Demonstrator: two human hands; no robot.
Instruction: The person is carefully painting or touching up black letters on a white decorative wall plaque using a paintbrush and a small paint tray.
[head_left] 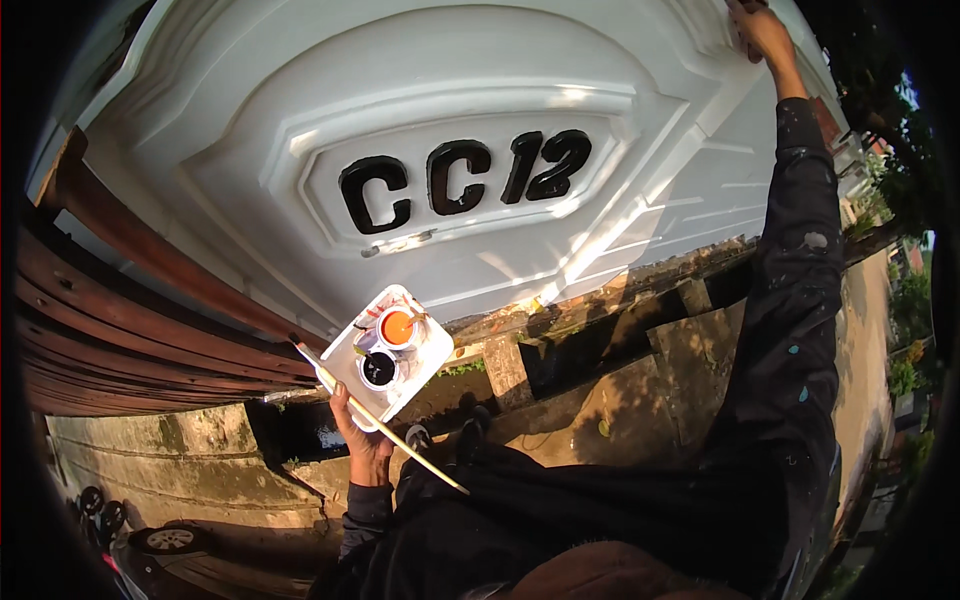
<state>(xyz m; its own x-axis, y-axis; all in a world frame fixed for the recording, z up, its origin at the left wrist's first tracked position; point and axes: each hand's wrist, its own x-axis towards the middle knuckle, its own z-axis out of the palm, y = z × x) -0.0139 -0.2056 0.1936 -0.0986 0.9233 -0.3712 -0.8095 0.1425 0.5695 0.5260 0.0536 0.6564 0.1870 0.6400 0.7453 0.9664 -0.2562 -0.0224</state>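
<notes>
My left hand (361, 433) grips a white plastic tray (437, 350) from below. The same hand pins a thin paintbrush (415, 456) with a pale wooden handle and a dark tip, lying slantwise across the tray's near edge. Inside the tray stand a cup of orange paint (397, 327) and a cup of black paint (378, 369). Far up at the right, my right hand (768, 36) is at the moulded edge of a white wall (480, 60). Its fingers are curled and partly cut off by the frame; what they hold is hidden. Black raised characters (460, 177) stand in the wall's framed panel.
Brown slats (150, 320) adjoin the wall at the left. Below the wall runs an open drain (590, 345) crossed by concrete pieces (508, 370), close to my feet. A parked vehicle's wheel (170, 540) shows at lower left. Trees (905, 375) stand at the right.
</notes>
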